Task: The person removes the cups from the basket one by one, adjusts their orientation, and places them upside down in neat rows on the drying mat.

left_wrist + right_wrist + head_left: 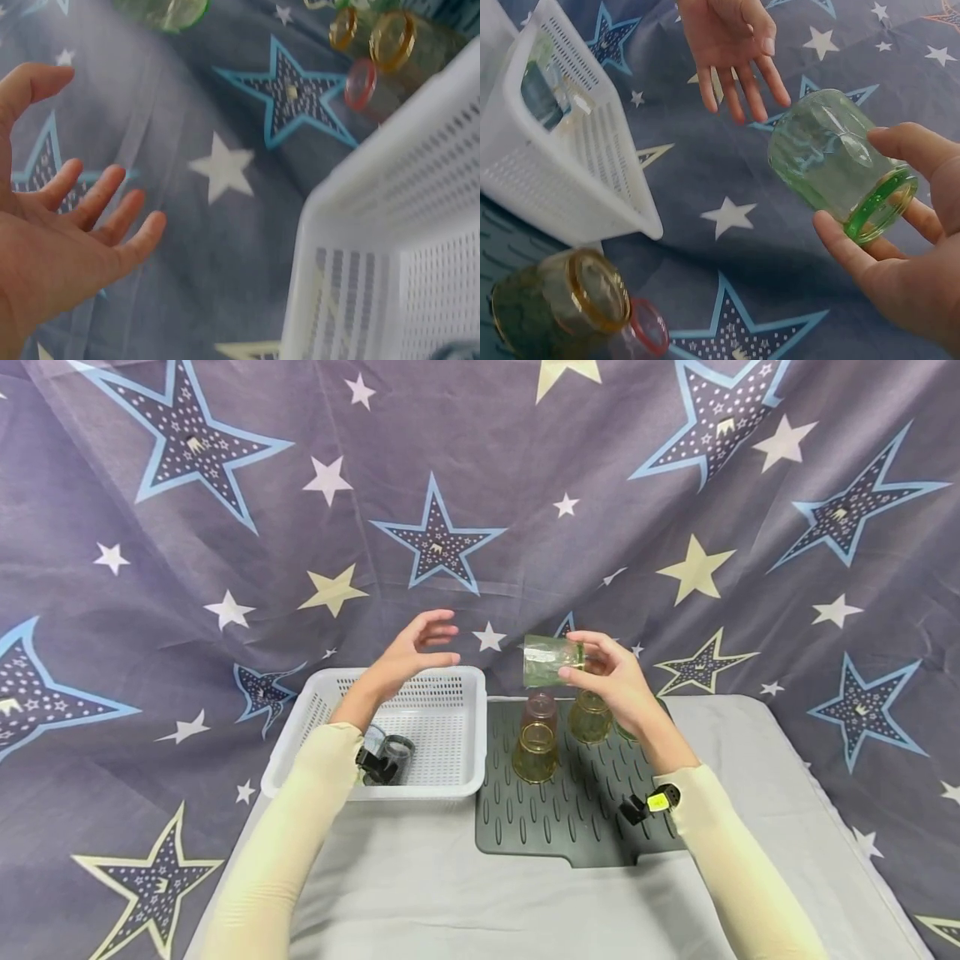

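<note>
Green glass in the grip of right fingers, left fingers loose near the white basket.

Both arms reach forward and angle inward. Left arm: sleeved, wrist bare. Left hand: raised, holding nothing, fingers spread and slightly bent, thumb clear of them, palm toward the other hand. Right arm: also sleeved. Right hand: raised, gripping between thumb and fingers, fingertips pointing inward. Hands apart, roughly level.
</note>
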{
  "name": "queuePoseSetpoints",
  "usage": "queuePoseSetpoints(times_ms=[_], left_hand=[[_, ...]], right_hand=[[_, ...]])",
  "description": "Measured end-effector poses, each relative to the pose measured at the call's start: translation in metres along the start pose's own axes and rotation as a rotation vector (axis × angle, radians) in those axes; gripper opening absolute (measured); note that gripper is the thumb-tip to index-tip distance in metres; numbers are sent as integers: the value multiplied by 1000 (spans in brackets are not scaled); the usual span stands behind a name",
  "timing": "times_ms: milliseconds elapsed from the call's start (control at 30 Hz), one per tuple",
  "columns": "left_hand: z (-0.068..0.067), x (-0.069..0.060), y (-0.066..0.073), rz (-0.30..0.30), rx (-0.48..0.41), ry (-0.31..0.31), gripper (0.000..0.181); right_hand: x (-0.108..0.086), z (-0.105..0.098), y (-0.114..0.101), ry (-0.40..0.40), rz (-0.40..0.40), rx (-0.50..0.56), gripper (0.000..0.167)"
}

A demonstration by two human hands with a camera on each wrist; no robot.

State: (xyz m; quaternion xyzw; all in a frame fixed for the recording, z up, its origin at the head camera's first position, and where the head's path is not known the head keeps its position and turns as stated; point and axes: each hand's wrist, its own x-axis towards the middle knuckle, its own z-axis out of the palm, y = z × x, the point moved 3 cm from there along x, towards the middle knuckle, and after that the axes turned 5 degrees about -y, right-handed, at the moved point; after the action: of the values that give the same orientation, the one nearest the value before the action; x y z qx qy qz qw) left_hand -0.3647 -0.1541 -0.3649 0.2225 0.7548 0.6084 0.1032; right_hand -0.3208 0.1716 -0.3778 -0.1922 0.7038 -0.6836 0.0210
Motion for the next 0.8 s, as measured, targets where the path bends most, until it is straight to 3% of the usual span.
queuePoseSetpoints(times_ms=[167,567,800], left_hand=[[-25,-8,-15,-103,47,70,75],[-75,-28,-57,-334,234,354,75],[-94,-39,-83,-486,329,429,81]], right_hand=[[-3,-10,6,19,26,-101,54],[-8,-28,17,-24,47,-348,58],[-11,-36,25,-94,-6,-617,57]])
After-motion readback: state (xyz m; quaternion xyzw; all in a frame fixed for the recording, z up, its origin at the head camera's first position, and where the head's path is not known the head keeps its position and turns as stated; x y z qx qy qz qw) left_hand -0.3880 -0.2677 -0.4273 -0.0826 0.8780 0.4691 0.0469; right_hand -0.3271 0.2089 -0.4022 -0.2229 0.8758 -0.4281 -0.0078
